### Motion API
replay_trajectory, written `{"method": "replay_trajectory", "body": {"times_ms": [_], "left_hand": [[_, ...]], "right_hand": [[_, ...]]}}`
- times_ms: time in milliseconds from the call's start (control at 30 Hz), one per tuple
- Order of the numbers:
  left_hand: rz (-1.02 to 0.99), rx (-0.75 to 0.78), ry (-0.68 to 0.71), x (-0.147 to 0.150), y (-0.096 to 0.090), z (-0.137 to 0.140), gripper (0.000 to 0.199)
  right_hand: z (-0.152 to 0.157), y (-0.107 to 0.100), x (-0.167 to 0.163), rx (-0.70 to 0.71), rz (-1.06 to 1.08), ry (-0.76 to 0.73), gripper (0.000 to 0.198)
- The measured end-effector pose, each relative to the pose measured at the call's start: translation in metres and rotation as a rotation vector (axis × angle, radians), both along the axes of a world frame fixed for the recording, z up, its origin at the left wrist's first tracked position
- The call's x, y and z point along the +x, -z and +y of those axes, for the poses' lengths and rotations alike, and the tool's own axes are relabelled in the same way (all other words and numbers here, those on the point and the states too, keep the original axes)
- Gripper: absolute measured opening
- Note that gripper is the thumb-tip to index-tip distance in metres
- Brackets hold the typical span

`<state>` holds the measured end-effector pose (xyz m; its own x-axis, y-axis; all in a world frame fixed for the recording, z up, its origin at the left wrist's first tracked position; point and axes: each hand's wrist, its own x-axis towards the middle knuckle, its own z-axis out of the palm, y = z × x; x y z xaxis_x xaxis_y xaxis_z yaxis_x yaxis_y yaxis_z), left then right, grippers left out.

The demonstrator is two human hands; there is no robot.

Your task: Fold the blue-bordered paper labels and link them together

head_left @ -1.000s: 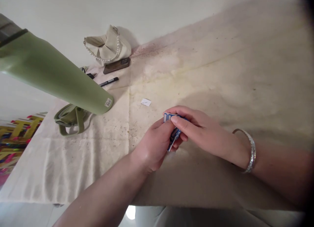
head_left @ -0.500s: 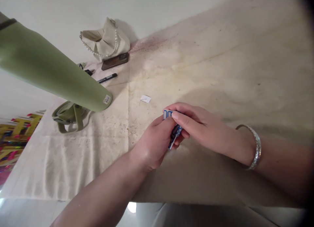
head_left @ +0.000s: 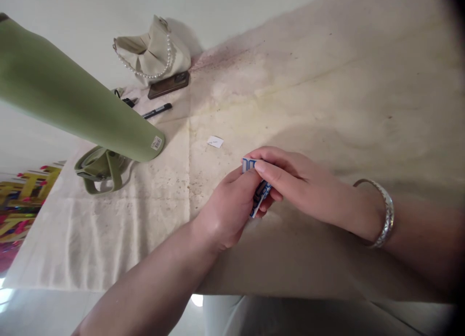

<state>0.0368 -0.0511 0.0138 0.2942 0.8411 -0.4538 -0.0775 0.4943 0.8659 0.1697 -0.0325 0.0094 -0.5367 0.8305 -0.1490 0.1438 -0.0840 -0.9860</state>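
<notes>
My left hand (head_left: pixel 232 205) and my right hand (head_left: pixel 294 178) meet over the table near its front edge. Between them is a small white folded sheet with blue-outlined boxes (head_left: pixel 260 193), which looks like a sheet of label stickers. My left thumb presses on its upper face, and the right thumb lies across its top edge. Fingers of the right hand wrap behind it, so much of the sheet is hidden. Just beyond the hands, a small white paper slip (head_left: pixel 215 141) with faint writing lies flat on the cloth.
A tall green bottle (head_left: pixel 83 99) stands at the left, beside its green handled lid (head_left: pixel 100 169). Farther back are a black pen (head_left: pixel 157 111), a phone (head_left: pixel 169 85) and a cream handbag (head_left: pixel 152 50) with a pearl strap. A stained cream cloth (head_left: pixel 109 239) covers the table.
The view has shifted slightly, so the bottle, handbag and slip sit a little higher in the picture. Both hands keep nearly the same hold on the sheet.
</notes>
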Motion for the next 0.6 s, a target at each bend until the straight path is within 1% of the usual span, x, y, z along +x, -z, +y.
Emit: {"method": "replay_trajectory", "body": {"times_ms": [233,600], "left_hand": [[-0.010,0.008,-0.011,0.0012,0.0015,-0.0016,0.030],[0.020,-0.030,-0.046,0.0012,-0.0019,-0.0037,0.029]], "right_hand": [[0.0009,0.0004,-0.0009,0.002,0.002,0.012,0.021],[0.0002,0.0026,0.0001,0.045,-0.050,0.010,0.024]]}}
